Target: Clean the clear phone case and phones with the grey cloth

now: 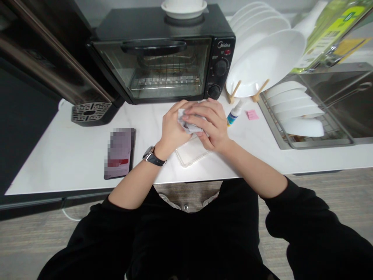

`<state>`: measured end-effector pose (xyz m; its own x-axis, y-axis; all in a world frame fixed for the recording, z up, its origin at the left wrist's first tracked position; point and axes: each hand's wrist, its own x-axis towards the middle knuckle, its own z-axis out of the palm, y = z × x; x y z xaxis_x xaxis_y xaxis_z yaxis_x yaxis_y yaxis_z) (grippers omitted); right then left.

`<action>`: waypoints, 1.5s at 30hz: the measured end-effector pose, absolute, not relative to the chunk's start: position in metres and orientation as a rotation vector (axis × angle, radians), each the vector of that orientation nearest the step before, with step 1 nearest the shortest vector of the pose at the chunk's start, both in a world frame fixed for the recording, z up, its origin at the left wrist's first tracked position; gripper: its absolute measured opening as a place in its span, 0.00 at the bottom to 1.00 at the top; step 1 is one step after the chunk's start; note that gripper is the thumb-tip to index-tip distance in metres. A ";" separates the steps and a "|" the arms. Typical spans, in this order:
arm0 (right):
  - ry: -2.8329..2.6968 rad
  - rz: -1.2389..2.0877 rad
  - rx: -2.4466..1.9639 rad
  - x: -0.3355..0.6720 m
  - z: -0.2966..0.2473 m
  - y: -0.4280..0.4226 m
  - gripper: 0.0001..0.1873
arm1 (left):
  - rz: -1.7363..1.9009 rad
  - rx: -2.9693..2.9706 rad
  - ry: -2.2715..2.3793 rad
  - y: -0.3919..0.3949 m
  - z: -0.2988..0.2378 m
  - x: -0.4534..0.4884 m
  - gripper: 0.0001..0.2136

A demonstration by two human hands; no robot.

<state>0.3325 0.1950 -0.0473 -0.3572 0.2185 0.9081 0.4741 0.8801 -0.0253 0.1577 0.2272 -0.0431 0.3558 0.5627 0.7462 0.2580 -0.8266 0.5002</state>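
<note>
Both hands are together over the white counter, in front of the toaster oven. A crumpled pale grey cloth or wipe is between them. My left hand, with a watch on its wrist, is closed around the cloth from the left. My right hand lies over it, fingers curled onto the cloth. Whether anything is inside the cloth is hidden. Below the hands, a clear phone case rests on the counter, partly covered by them. A small spray bottle stands just right of my right hand.
A phone lies on the counter at left, near a dark machine's drip tray. Behind are the toaster oven and white plates in a wooden rack. A pink note and a sink dish basket are at right.
</note>
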 end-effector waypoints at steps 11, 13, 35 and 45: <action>-1.913 -0.274 -0.493 0.333 -0.047 0.195 0.26 | 1.540 2.361 0.545 0.226 -0.041 0.159 0.21; -1.886 -0.266 -0.534 0.334 -0.048 0.194 0.28 | 1.570 2.392 0.532 0.227 -0.043 0.159 0.20; -1.966 -0.174 -0.560 0.331 -0.043 0.193 0.26 | 1.506 2.338 0.705 0.230 -0.046 0.157 0.16; -1.943 -0.103 -0.483 0.335 -0.044 0.198 0.28 | 1.528 2.350 0.559 0.230 -0.044 0.155 0.20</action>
